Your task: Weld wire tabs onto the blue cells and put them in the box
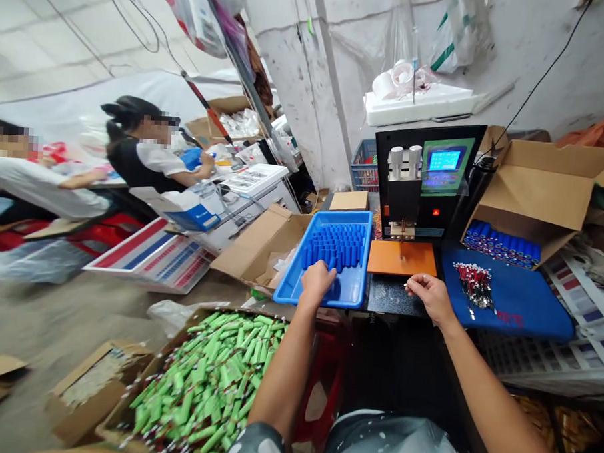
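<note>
My left hand (318, 280) reaches into a blue plastic tray (283, 291), its fingers closed round a blue cylindrical battery cell (332, 263) at the near edge of the group. Several more blue cells (339, 238) stand upright in the tray. To the right, my right hand (428, 293) is pinched in front of an orange plate (388, 258). A tiny white bit shows at its fingertips, too small to make out. Above that plate rises a black spot welder (408, 191) with a lit screen and copper electrodes.
Red and white wire leads (472, 281) lie on a blue mat (529, 300). Behind them, an open carton (528, 189) holds blue cells. A box of green wrapped battery packs (210, 383) stands at lower left. Two people (135, 146) sit at tables farther left.
</note>
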`<state>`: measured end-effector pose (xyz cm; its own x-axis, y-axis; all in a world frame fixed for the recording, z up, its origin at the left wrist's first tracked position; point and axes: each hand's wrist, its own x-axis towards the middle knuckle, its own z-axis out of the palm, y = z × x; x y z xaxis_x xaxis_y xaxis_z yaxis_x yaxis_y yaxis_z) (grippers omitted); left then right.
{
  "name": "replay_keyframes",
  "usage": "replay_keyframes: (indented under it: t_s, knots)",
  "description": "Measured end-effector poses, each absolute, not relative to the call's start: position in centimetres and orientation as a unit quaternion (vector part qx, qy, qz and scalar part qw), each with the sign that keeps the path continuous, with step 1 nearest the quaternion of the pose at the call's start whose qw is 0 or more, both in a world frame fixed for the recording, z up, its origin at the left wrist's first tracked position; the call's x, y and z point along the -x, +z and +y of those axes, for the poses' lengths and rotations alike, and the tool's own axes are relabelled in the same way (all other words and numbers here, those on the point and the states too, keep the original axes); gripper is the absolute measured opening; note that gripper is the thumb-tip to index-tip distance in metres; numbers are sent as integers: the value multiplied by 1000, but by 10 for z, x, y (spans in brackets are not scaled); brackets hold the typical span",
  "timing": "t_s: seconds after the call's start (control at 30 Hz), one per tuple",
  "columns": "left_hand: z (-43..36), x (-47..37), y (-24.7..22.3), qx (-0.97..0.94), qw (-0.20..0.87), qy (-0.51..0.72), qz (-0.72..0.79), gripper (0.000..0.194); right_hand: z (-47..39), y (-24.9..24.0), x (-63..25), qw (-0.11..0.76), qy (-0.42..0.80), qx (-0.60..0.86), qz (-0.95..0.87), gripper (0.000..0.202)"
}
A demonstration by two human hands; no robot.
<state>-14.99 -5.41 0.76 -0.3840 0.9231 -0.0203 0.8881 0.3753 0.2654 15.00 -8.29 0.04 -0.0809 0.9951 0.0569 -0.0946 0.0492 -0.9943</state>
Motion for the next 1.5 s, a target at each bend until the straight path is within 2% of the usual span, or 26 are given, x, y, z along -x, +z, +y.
replay_keyframes:
  t_s: [0.1, 0.17, 0.33, 0.43, 0.7, 0.93, 1.2, 1.5]
  knots:
    - [-67, 141, 19, -571, 55, 193, 796, 27, -83, -2, -155, 521, 531, 451, -493, 36]
    - [-71, 127, 29, -597, 73, 279, 749, 25, -83, -4, -158, 529, 531, 455, -481, 37]
    - [-58, 71, 42, -633, 227, 433, 600, 23, -82, -7, -160, 544, 540, 448, -460, 35]
    - [-39, 37, 38, -667, 279, 431, 540, 20, -79, -8, -164, 566, 537, 451, -434, 33]
    - [-5, -1, 18, -710, 263, 393, 522, 14, -66, -6, -177, 607, 525, 466, -372, 34]
    - [-2, -1, 2, -672, 346, 456, 469, 22, -37, 7, -167, 617, 512, 474, -363, 32]
    - [-3, -3, -5, -647, 358, 484, 469, 31, 4, 15, -136, 610, 523, 461, -376, 26]
    - [-2, -3, -8, -636, 376, 490, 463, 37, 13, 7, -127, 600, 512, 453, -415, 24]
